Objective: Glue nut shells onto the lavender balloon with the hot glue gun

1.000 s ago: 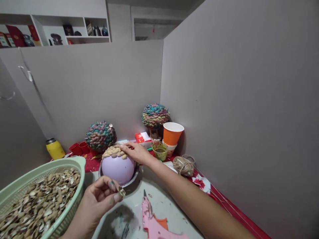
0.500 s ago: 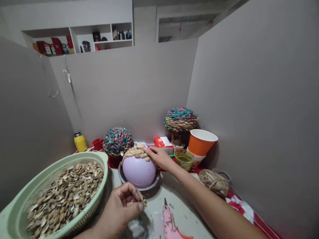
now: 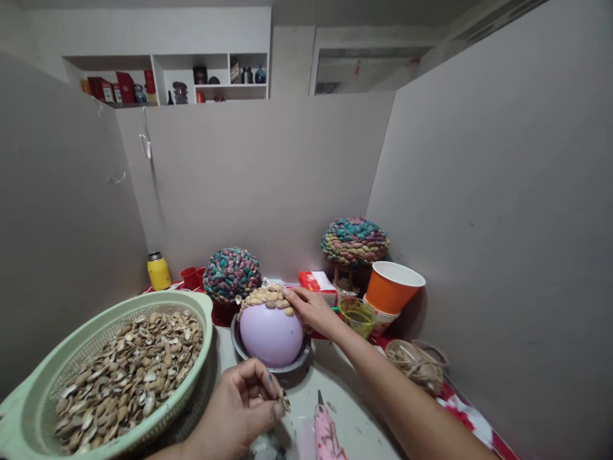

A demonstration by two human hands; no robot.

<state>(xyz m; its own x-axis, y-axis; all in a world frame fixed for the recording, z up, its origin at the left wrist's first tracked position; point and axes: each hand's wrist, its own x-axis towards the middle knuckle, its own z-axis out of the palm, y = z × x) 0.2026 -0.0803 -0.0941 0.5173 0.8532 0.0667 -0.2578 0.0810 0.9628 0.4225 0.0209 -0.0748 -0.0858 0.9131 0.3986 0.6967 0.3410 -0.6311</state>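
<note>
A purple balloon (image 3: 271, 337) rests in a grey bowl (image 3: 290, 367), its top covered with peanut shells (image 3: 264, 298). My right hand (image 3: 311, 311) lies with its fingers extended on the upper right of the shell layer. In front of the bowl, my left hand (image 3: 249, 399) pinches a small shell piece (image 3: 285, 400) between thumb and fingers. Beside it on the table lies a pink glue gun (image 3: 326, 429), nozzle pointing away. A green basket (image 3: 209, 319) full of loose shells (image 3: 129, 377) stands at the left.
Two multicoloured shell-covered domes (image 3: 232, 273) (image 3: 355, 241) stand behind. Orange and white paper tubs (image 3: 393, 285), a yellow-green cup (image 3: 357, 317) and twine (image 3: 417, 365) are at the right. A yellow bottle (image 3: 158, 271) stands back left. Grey partitions (image 3: 258, 172) enclose the table.
The camera view has shifted, moving the scene slightly right and mostly down in the picture. Both hands keep nearly the same places relative to the balloon.
</note>
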